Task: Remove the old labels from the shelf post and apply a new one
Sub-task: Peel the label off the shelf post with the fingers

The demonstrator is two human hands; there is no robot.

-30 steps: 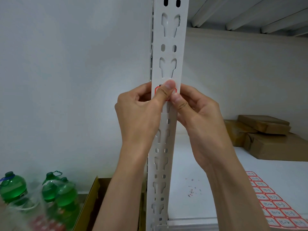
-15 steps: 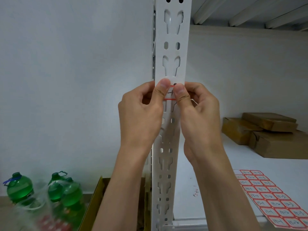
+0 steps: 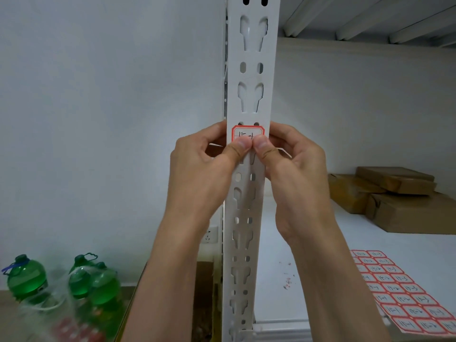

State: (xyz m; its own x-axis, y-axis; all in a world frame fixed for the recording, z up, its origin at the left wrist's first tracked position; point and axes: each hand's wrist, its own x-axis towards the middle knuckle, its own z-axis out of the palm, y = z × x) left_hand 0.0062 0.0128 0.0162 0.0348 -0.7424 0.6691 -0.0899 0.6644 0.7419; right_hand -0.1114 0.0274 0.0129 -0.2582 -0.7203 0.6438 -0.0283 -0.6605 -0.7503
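A white perforated shelf post [image 3: 251,77] runs up the middle of the view. On its front face sits a red-bordered white label [image 3: 248,132] with handwriting, its top half showing. My left hand [image 3: 197,169] grips the post from the left and my right hand [image 3: 301,174] from the right. Both thumbs press side by side on the label's lower edge, and the fingers curl round behind the post. A sheet of several matching labels [image 3: 404,297] lies on the white shelf board [image 3: 308,243] at lower right.
Brown cardboard parcels [image 3: 399,193] are stacked at the back right of the shelf. Small red scraps [image 3: 287,283] dot the board near the post. Green bottles in a plastic bag [image 3: 81,282] stand at lower left, beside an open carton [image 3: 204,280].
My thumbs have slid down from the label's top to its lower edge, uncovering its upper half. The camera has drifted slightly, and the post now sits a little further left.
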